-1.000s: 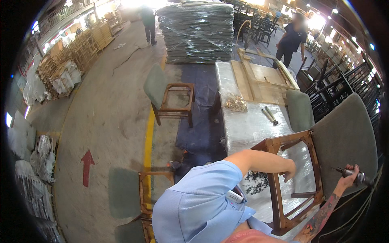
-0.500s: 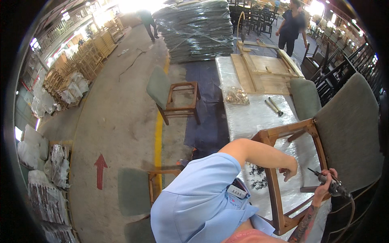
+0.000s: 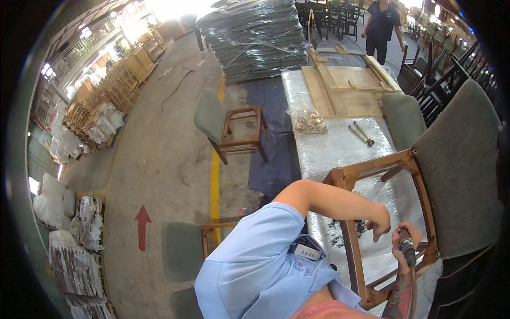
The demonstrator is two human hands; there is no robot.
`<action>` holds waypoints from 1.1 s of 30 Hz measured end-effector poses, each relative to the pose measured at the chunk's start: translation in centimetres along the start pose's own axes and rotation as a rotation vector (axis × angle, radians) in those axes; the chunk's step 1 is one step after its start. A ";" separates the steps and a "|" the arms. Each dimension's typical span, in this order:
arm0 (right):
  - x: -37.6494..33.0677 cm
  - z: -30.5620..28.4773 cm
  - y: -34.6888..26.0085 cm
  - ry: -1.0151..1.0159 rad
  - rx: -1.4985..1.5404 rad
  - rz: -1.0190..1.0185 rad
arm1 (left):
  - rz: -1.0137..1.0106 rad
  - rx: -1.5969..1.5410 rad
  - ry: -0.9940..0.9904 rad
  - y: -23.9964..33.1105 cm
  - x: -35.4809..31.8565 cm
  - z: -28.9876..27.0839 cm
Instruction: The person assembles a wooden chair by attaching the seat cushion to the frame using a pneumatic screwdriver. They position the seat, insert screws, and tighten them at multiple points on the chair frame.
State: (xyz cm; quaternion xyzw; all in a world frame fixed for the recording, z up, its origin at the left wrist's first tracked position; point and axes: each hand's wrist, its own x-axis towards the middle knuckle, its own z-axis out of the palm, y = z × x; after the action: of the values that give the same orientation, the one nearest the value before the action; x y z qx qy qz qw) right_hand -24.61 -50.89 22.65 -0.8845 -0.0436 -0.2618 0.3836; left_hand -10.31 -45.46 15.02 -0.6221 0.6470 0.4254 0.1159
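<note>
A wooden chair [image 3: 357,260] with a grey upholstered back [image 3: 462,175] lies tipped on the plastic-covered table, its seat frame open. My left hand [image 3: 380,222] hangs over the frame opening with its fingers curled together; anything pinched in them is too small to make out. Close beside it, my right hand [image 3: 405,236] is wrapped round a power screwdriver [image 3: 408,251] whose cord runs down along my forearm. The tool's bit is hidden from view. Beneath the frame, a pile of black screws [image 3: 337,234] is partly covered by the chair and my left arm.
Pincers [image 3: 362,134] and a bag of small metal parts [image 3: 309,122] lie on the table [image 3: 319,154]. Behind them is a wooden frame on a board [image 3: 345,90]. Another chair [image 3: 234,127] stands on the floor to the left. A person [image 3: 380,32] stands beyond the table.
My right hand has moved left, close to my left hand, and the screwdriver has turned so its bit no longer shows. My left hand stays over the frame. The view has shifted slightly.
</note>
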 end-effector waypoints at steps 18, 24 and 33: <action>0.0 0.6 0.2 -0.132 0.025 0.056 | 0.022 -0.151 0.152 -0.7 2.5 2.1; 0.6 0.4 -0.5 -0.138 -0.007 0.039 | 0.128 -0.150 0.129 -0.5 1.8 2.0; -0.2 -0.4 -0.1 -0.154 -0.051 0.024 | 0.189 -0.057 0.120 0.2 5.1 2.2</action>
State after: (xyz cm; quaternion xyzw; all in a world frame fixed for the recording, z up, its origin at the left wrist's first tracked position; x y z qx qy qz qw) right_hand -24.95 -51.13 22.85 -0.9119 -0.0557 -0.1896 0.3598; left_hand -12.37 -47.54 10.26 -0.5857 0.6961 0.4148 0.0186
